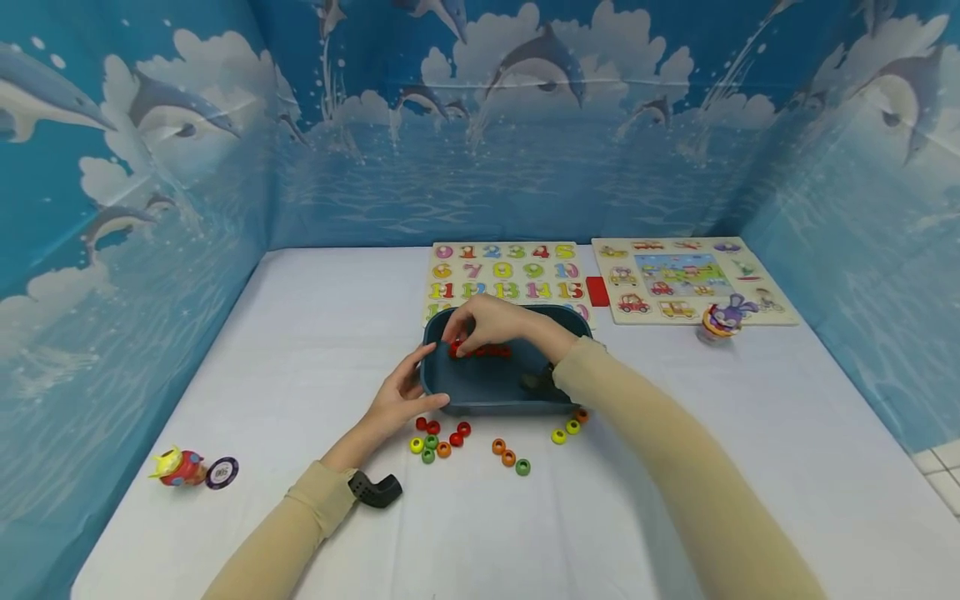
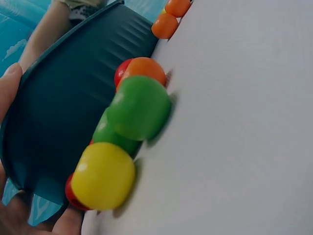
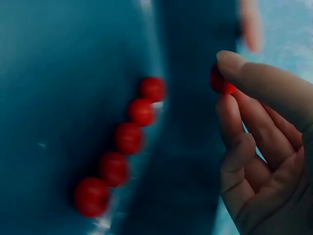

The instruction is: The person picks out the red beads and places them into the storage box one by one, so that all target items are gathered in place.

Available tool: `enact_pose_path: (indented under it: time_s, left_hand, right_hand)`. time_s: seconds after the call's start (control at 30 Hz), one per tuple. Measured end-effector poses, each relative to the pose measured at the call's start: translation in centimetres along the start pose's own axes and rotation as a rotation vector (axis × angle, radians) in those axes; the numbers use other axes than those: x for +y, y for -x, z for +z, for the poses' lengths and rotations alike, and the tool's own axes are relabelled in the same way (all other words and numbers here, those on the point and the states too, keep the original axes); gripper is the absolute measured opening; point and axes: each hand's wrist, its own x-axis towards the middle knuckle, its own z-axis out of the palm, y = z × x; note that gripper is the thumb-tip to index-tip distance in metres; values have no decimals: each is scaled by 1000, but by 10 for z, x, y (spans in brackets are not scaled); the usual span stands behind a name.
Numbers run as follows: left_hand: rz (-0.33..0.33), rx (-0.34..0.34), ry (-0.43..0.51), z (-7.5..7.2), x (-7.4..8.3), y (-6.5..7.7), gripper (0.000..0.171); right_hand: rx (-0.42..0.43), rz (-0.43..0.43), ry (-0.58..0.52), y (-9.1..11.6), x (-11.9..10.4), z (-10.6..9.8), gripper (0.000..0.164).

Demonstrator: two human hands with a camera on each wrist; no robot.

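Observation:
A dark teal tray (image 1: 480, 387) sits mid-table. My left hand (image 1: 397, 400) holds its left end, with the thumb at the near corner and the fingers spread along the side. Over the tray's left part, my right hand (image 1: 491, 321) pinches a red bead (image 3: 226, 85) between thumb and fingertips. Several other red beads (image 3: 129, 138) line up in a row inside the tray, along the far wall. In front of the tray lie loose beads: a yellow bead (image 2: 105, 176), a green bead (image 2: 142, 107), an orange bead (image 1: 508, 458) and several more, some red.
Behind the tray lies a number puzzle board (image 1: 506, 271), partly covered by it. A vehicle puzzle board (image 1: 693, 283) is at the back right, beside a purple rabbit figure (image 1: 726, 317). On the left are a red and yellow toy (image 1: 180, 468) and a round chip (image 1: 222, 472).

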Motion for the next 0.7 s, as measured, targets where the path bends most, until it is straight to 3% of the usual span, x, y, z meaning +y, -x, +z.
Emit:
enact_pose_path:
  time_s: [0.13,0.3,0.53,0.7]
  left_hand:
    - [-5,2,-4,1,0,1,74]
    - [1,6,0,1,1,1,74]
    - [21,2,16,1,0,0,74]
    - [13,1,13,1,-1,0,74]
  right_hand:
    - [-70,60,-39,-9,17,12,25]
    - [-113,59,-51,-14,20,20,26]
    - [-166,65,71,-19,16,27,25]
    - [-165,80,88,-15,11,22,29]
